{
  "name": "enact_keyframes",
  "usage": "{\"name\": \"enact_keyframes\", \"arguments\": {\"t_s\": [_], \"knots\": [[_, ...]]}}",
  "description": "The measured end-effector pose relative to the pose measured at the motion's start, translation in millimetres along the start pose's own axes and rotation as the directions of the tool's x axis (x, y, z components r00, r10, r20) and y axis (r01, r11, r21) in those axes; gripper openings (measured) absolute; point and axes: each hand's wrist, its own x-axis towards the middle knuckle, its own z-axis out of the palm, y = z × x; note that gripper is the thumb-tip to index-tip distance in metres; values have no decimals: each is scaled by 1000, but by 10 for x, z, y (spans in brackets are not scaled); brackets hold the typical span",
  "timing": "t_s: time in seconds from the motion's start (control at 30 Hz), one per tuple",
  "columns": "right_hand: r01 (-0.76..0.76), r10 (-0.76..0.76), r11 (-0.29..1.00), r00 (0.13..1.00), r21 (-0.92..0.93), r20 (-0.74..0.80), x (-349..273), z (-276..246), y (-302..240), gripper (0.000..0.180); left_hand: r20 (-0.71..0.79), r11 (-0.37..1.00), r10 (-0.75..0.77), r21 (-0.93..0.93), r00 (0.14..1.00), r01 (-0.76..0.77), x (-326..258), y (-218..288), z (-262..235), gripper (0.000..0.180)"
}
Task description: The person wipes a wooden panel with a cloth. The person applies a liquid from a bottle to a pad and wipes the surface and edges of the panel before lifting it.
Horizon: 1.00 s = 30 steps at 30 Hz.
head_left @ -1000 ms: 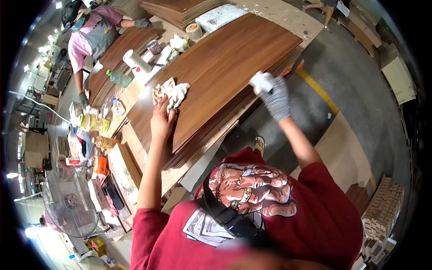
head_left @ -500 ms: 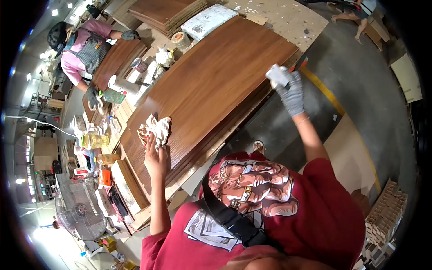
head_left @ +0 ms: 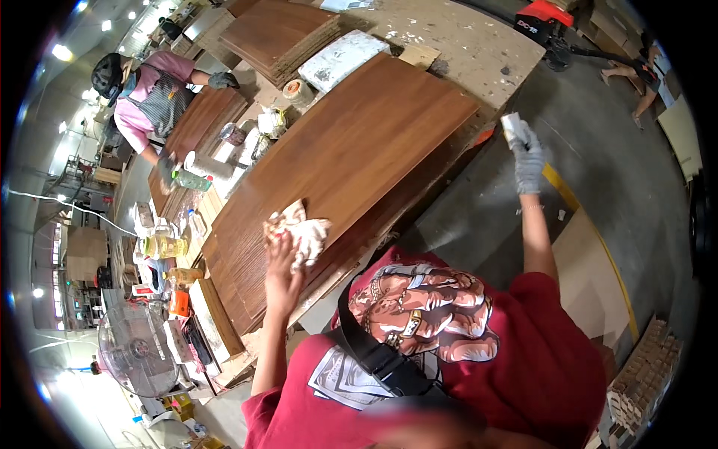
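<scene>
A long brown wood-grain panel (head_left: 336,150) lies on top of a stack in front of me. My left hand (head_left: 284,280), bare, presses a crumpled white and brown cloth rag (head_left: 301,233) against the panel near its close edge. The fingers curl onto the rag and partly hide it. Off to the right, my right hand (head_left: 529,165) wears a grey knit glove and is raised over the floor, apart from the panel. It grips a small white block (head_left: 513,129), whose exact kind I cannot make out.
Beyond the panel stand a tape roll (head_left: 298,93), a white-wrapped package (head_left: 344,60) and a green bottle (head_left: 191,180). A co-worker (head_left: 153,105) handles another brown panel at the far left. A fan (head_left: 139,349) stands at the left; stacked wood pieces (head_left: 645,367) sit lower right.
My left hand has slid the rag rightward, toward the panel's near edge. My right hand has swung right with the block, away from the panel's far corner. The view has shifted slightly.
</scene>
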Motion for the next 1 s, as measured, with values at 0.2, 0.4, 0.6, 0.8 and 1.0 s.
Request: {"name": "enact_keyframes", "arguments": {"t_s": [0.2, 0.4, 0.6, 0.8, 1.0], "knots": [[-176, 180, 983, 980, -48, 89, -802, -74, -414, 46, 72, 914, 402, 18, 913, -404, 1330, 974, 484, 65], [-173, 173, 985, 985, -2, -15, -1043, -729, -511, 44, -13, 682, 732, 8, 681, -732, 3018, 2085, 1266, 63], [-152, 159, 913, 987, -377, -14, -1270, -1429, -288, 41, -4, 538, 782, -502, 623, -678, 3048, 2747, 1491, 36], [-268, 251, 958, 956, -103, -155, -847, -872, -560, 42, -428, 537, 612, -391, 665, -747, 1902, 2420, 850, 50], [-252, 242, 967, 958, 47, 152, -450, 556, -760, 44, -253, 933, 358, 131, 899, -334, 1153, 798, 714, 52]]}}
